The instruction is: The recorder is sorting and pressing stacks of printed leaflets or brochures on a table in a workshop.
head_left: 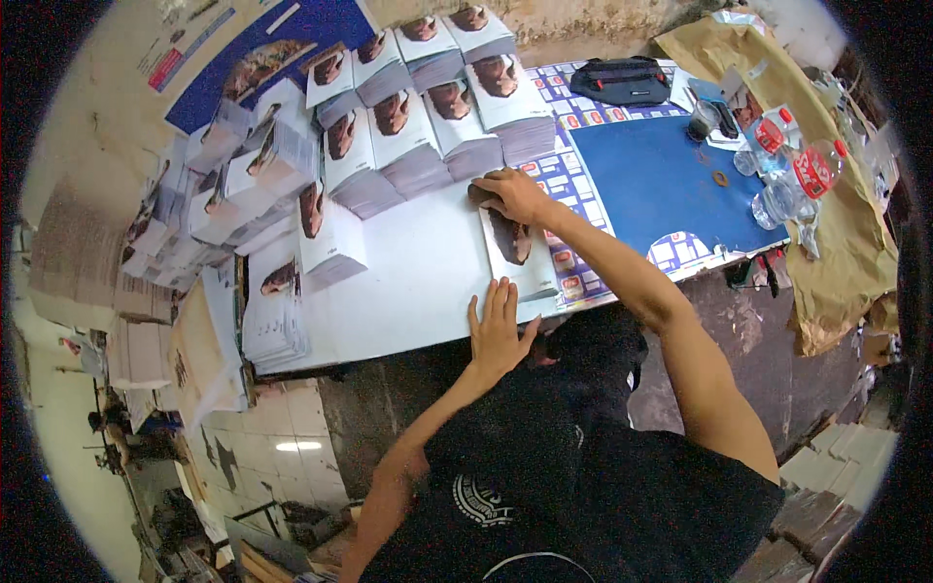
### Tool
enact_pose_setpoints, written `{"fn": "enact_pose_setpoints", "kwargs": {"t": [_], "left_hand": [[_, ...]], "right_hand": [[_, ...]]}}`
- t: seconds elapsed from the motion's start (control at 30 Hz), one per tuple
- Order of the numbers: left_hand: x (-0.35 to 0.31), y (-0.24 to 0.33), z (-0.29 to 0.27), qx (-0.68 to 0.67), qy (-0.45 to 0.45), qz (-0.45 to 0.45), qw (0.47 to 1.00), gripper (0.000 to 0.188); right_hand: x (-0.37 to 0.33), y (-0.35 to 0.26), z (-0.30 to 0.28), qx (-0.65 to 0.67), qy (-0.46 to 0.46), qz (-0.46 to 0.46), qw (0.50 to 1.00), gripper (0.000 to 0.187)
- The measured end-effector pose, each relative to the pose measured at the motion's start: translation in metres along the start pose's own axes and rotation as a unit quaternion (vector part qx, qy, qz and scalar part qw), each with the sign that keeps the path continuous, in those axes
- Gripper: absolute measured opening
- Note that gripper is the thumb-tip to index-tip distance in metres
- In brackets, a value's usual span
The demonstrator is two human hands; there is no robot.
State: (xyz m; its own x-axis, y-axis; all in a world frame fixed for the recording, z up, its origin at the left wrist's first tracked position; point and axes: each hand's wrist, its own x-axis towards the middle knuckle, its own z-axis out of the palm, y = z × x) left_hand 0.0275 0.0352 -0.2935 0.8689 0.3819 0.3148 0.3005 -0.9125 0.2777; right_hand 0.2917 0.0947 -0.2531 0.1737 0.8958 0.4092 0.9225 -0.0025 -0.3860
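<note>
A white booklet with a dark brown picture lies near the right end of the white tabletop. On its far end rests my right hand, the fingers curled over a small dark brown block whose kind I cannot make out. My left hand is at the near left corner of the booklet, fingers stretched out and touching its edge. Beyond my hands stand tall stacks of matching booklets. One lower stack stands to the left, with a further pile at the table's left end.
Right of the booklet lies a blue mat on a patterned printed sheet. A black pouch, a tape roll and clear plastic bottles with red labels sit around it. Brown paper hangs over the right edge. More bundles are piled at far left.
</note>
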Motion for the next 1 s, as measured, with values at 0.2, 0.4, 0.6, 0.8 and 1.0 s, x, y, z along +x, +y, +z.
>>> {"fn": "enact_pose_setpoints", "kwargs": {"t": [0.2, 0.4, 0.6, 0.8, 1.0], "left_hand": [[0.014, 0.023, -0.028, -0.013, 0.04, 0.022, 0.999, 0.072], [0.016, 0.016, 0.014, -0.053, -0.011, 0.102, 0.993, 0.071], [0.019, 0.011, 0.011, -0.013, 0.0, 0.082, 0.997, 0.074], [0.02, 0.0, 0.004, -0.16, 0.0, 0.067, 0.985, 0.057], [0.04, -0.022, -0.02, -0.357, 0.099, -0.207, 0.905, 0.073]], "right_hand": [[-0.066, -0.042, -0.075, 0.039, 0.025, 0.012, 0.999, 0.047], [-0.126, -0.03, -0.059, -0.022, -0.127, 0.01, 0.992, 0.056], [-0.057, 0.002, -0.043, -0.006, 0.019, 0.018, 1.0, 0.047], [-0.03, 0.032, -0.031, 0.043, 0.071, 0.054, 0.995, 0.027], [-0.101, 0.07, -0.038, -0.176, 0.086, 0.091, 0.976, 0.05]]}}
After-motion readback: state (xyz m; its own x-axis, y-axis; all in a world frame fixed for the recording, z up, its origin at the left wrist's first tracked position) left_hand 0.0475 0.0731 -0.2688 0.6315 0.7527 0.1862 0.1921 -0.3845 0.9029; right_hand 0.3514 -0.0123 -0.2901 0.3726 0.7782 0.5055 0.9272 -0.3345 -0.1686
